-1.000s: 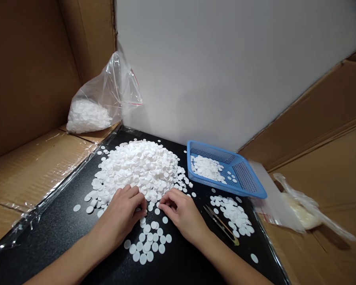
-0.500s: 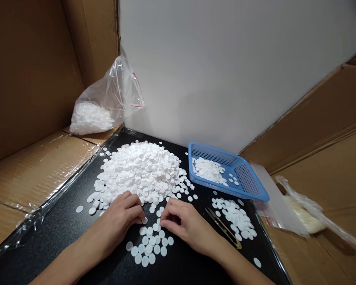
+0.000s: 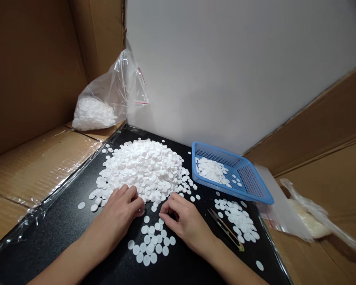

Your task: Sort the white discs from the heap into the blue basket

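Observation:
A big heap of small round white discs (image 3: 144, 168) lies on the black tabletop. My left hand (image 3: 121, 209) is at its near edge, with the fingers curled and the tips pressed together; what they hold, if anything, is hidden. To its right, my right hand (image 3: 182, 221) has thumb and forefinger brought together in a pinch, and a disc between them cannot be made out. In front of and between both hands, a loose group of white discs (image 3: 150, 247) lies flat, some overlapping.
Right of the heap stands a blue plastic basket (image 3: 235, 192) with discs inside. Thread snips (image 3: 225, 229) lie beside a smaller disc pile (image 3: 241, 221). A clear bag (image 3: 96, 113) of white pieces sits at the back left, another bag (image 3: 310, 221) at the right. Cardboard surrounds the table.
Both hands have moved slightly up toward the heap, away from the loose group of discs. The whole view has shifted a little.

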`<state>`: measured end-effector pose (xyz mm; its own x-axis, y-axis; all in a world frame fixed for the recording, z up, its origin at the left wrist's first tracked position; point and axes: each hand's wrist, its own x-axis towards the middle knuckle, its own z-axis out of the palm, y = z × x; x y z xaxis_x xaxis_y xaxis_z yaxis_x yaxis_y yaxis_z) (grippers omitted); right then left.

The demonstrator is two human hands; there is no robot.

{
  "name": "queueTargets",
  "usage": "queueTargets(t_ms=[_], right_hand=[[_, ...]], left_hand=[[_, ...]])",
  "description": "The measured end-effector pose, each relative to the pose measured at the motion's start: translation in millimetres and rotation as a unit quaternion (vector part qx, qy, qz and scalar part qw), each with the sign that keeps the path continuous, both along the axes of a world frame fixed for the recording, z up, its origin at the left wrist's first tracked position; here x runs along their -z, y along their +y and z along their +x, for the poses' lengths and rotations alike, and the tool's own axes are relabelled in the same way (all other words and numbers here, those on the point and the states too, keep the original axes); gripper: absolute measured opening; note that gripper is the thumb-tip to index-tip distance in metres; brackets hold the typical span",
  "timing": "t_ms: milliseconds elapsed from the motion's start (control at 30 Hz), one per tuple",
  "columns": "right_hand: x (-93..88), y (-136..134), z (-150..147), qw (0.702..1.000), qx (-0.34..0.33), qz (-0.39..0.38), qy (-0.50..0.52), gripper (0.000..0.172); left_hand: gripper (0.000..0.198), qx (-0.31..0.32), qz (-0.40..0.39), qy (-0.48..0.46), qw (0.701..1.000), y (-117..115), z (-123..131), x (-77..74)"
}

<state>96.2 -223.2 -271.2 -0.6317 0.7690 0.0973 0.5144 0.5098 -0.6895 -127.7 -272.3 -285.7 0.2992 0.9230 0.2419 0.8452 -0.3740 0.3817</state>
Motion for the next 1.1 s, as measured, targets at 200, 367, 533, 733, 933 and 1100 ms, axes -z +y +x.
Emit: queueTargets(t_ms=[200,367,533,733,933,1100], right_hand=[[-5.2,0.8,-1.7,1.000,-0.029,0.001,-0.002,0.011],[0.8,9.6,-11.9,0.994,-0.056,0.079,-0.055,0.019],[0.6,9.5,-13.4,0.990,-0.070,0.092,-0.077,0.013],[-3.9,-4.2,0.1,0.997,-0.082,0.011,-0.007,0.013],[6.8,-1.7,14.8,0.998,0.038,0.006,0.047,0.018],[14.2,1.3,12.9,0.999,0.038,0.012,0.035,0.019]], left_hand=[[0.018,-0.006,-0.010,-0.008,1.000,-1.1,1.9,3.1],[0.020,0.021,0.009,0.002,1.000,-4.2,3.0,0.4],[0.022,0.101,-0.008,-0.019,0.995,-7.9,5.5,-8.0],[0.031,0.102,-0.033,-0.064,0.992,-6.0,0.9,-10.4],[0.020,0.057,-0.023,-0.013,0.998,-3.4,5.0,-5.3],[0.021,0.057,-0.029,-0.015,0.998,-3.8,11.7,-4.0]])
